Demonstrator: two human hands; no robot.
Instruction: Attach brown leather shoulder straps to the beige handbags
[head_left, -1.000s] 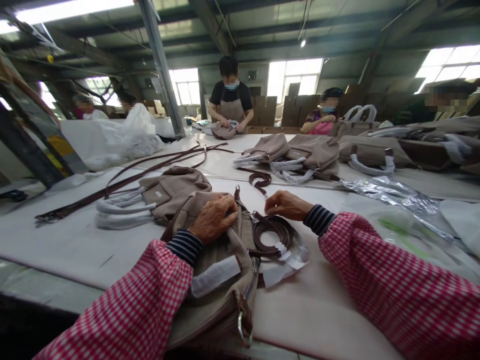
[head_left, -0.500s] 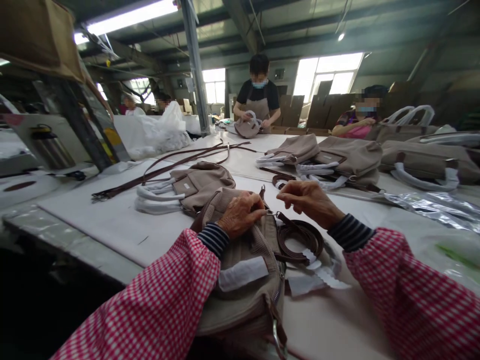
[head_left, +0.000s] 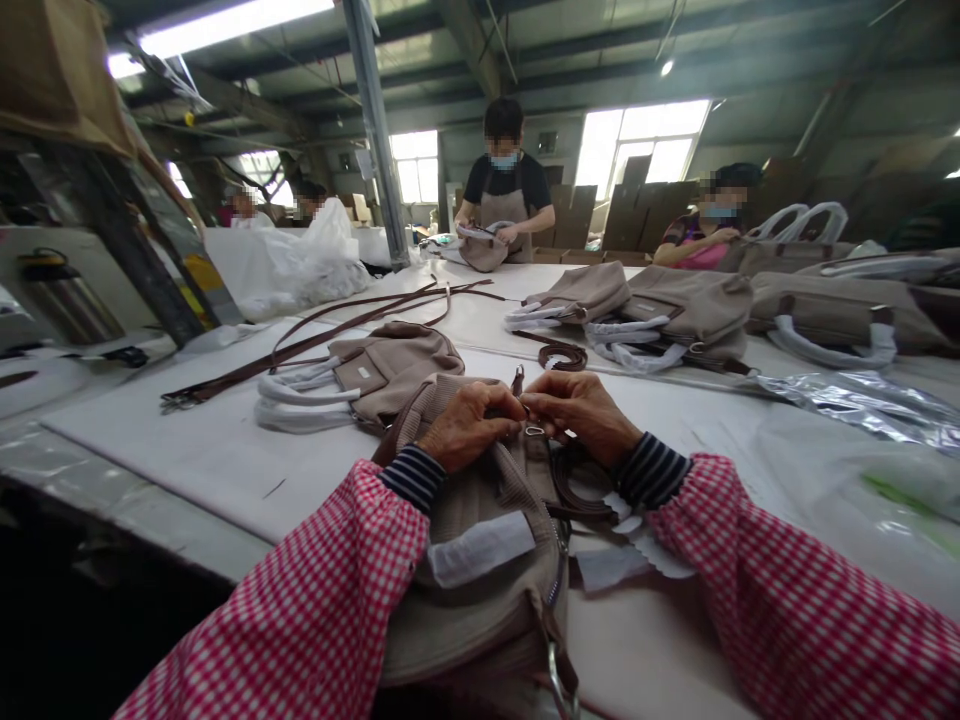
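Note:
A taupe handbag (head_left: 472, 625) with ribbed fabric lies in front of me, its zipper along the right side and a white wrap across it. My left hand (head_left: 472, 425) rests on the bag's far end, thumb and forefinger pinching its edge. Against those fingertips, my right hand (head_left: 581, 412) is closed in a pinch; what it grips is hidden. Just below the fingertips shows a metal clasp (head_left: 534, 431). Beside the bag, partly under my right hand, lies a coiled brown strap (head_left: 576, 495) with white paper (head_left: 611, 567) next to it.
Another taupe bag (head_left: 405, 365) with white-wrapped handles lies beyond my left hand. Long brown straps (head_left: 337, 325) stretch behind it. More bags (head_left: 686, 305) lie at the right, near clear plastic (head_left: 862, 405). A co-worker (head_left: 506, 185) handles a bag across the table (head_left: 187, 460).
My right hand has moved left and closed, its fingertips now meeting those of my left hand. My left hand keeps its place on the bag. The view has shifted slightly.

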